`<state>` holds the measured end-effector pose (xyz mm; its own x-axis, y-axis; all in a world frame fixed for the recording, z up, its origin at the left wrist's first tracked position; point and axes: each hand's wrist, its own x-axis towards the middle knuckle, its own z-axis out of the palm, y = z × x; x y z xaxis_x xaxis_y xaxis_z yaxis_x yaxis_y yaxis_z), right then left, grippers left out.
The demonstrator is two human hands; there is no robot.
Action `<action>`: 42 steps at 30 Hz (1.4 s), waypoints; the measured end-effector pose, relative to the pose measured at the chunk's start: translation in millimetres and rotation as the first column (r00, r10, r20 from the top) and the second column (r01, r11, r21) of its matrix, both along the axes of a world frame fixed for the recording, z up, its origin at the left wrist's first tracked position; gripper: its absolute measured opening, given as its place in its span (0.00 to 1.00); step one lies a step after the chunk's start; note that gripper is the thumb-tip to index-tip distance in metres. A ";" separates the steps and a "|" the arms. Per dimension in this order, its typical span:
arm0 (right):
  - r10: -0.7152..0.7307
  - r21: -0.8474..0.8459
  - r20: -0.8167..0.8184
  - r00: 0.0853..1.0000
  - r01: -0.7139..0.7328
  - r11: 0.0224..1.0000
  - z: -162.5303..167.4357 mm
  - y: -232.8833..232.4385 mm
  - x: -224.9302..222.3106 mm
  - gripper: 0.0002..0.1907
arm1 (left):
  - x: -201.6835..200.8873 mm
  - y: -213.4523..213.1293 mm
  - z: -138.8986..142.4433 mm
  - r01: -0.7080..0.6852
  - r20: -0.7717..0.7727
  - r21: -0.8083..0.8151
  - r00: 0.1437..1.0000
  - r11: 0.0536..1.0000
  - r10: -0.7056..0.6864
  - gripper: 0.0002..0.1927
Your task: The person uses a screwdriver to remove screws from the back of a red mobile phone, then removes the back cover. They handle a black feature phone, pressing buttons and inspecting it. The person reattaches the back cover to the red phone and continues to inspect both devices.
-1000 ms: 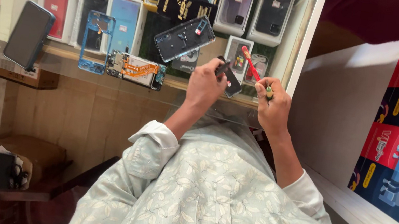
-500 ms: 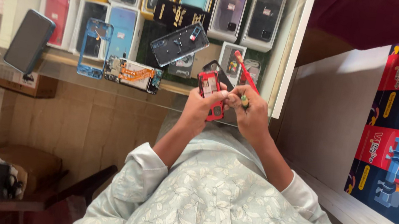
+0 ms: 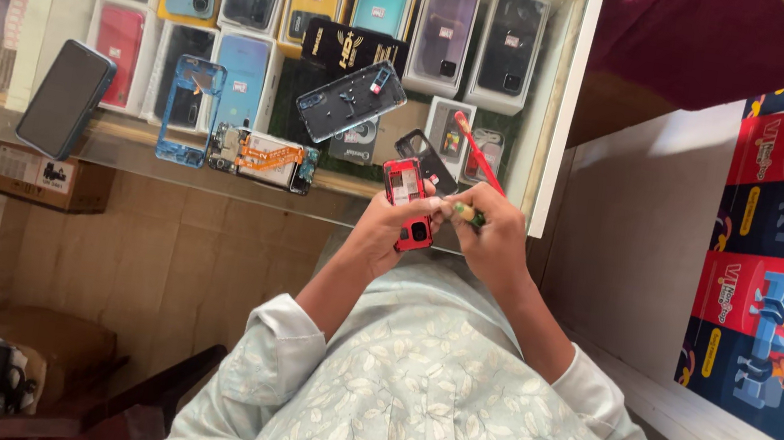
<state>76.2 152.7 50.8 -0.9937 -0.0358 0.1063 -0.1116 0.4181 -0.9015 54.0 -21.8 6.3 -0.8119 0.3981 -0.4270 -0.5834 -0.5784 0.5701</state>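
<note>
Behind the left hand [image 3: 380, 234], a red phone [image 3: 405, 202] is partly hidden.

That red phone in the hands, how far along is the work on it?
Done: the red phone already has its back off, its insides showing. In hand: the left hand grips it while the right hand holds a red tool beside its top. Left: it is not closed up, and an opened board and blue frame lie on the glass counter.
</note>
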 end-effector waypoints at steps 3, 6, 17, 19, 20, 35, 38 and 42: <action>0.056 -0.288 0.200 0.978 0.004 0.958 -13.9 -3.9 4.3 0.06 | 3.6 -2.6 -2.2 -0.010 0.020 -0.048 1.000 0.999 0.011 0.13; 0.044 -0.279 0.224 0.974 0.020 0.960 -24.7 -4.1 -1.1 0.08 | 2.8 -3.6 -2.2 -0.045 -0.030 -0.133 0.999 0.990 0.041 0.10; -0.191 -0.407 0.222 0.956 0.269 0.873 9.3 59.8 -14.4 0.07 | -4.4 -25.0 4.0 -0.261 -0.110 -0.243 0.964 0.934 0.241 0.13; -0.132 -0.410 0.250 0.959 0.229 0.883 12.4 57.8 -13.0 0.08 | -3.6 -23.2 5.5 -0.270 -0.120 -0.208 0.961 0.940 0.249 0.14; -0.045 -0.478 0.322 0.946 0.203 0.854 12.9 54.0 -9.1 0.09 | -3.3 -23.3 6.3 -0.274 -0.124 -0.197 0.959 0.941 0.253 0.15; -0.082 -0.326 0.334 0.939 0.196 0.925 -0.9 13.1 14.1 0.09 | 1.3 -12.4 9.6 -0.288 -0.101 -0.171 0.957 0.942 0.274 0.14; -0.096 -0.293 0.333 0.938 0.200 0.935 1.9 12.3 15.2 0.09 | -0.3 -13.1 9.9 -0.276 -0.118 -0.177 0.959 0.945 0.258 0.14; -0.127 -0.227 0.322 0.938 0.207 0.952 7.7 10.0 15.7 0.08 | -2.0 -12.2 8.7 -0.293 -0.160 -0.227 0.952 0.929 0.261 0.13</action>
